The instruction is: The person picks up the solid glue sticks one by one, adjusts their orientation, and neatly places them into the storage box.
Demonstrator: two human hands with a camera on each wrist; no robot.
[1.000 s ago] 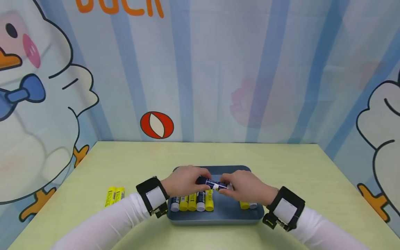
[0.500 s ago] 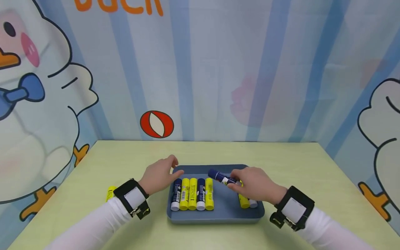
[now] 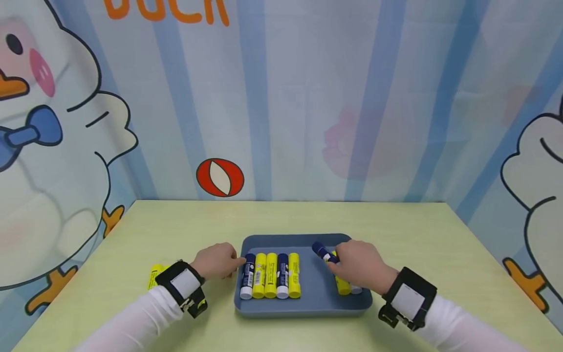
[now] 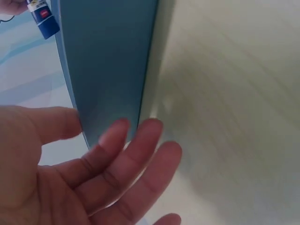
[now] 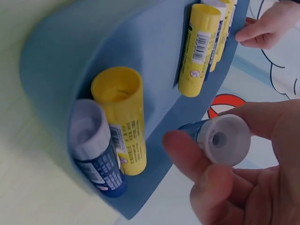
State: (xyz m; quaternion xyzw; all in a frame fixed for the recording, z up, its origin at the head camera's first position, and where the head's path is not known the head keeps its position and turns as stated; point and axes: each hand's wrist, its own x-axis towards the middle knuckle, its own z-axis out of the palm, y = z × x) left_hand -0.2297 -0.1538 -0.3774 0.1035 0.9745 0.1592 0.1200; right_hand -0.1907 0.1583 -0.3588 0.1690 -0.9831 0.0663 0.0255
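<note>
My right hand (image 3: 362, 261) pinches a navy glue stick (image 3: 324, 252) above the right half of a blue-grey tray (image 3: 303, 312). In the right wrist view its white base faces the camera, between thumb and fingers. Below it, a yellow glue stick (image 5: 129, 136) and a navy one (image 5: 96, 147) lie side by side at the tray's right end. My left hand (image 3: 218, 260) is at the tray's left edge. In the left wrist view its thumb (image 4: 56, 124) meets the rim, while the loosely bent fingers overlap the outer wall (image 4: 110, 61) and hold nothing.
Several yellow and navy glue sticks (image 3: 271, 276) form a row in the tray's left half. More yellow glue sticks (image 3: 155, 275) lie on the pale table (image 3: 184, 220) at left, partly behind the left wrist strap. A printed curtain (image 3: 303, 98) hangs behind the table.
Both hands held the navy glue stick at first; the left hand let go and moved left to the tray's edge. The right hand carried the stick right, towards the tray's right end.
</note>
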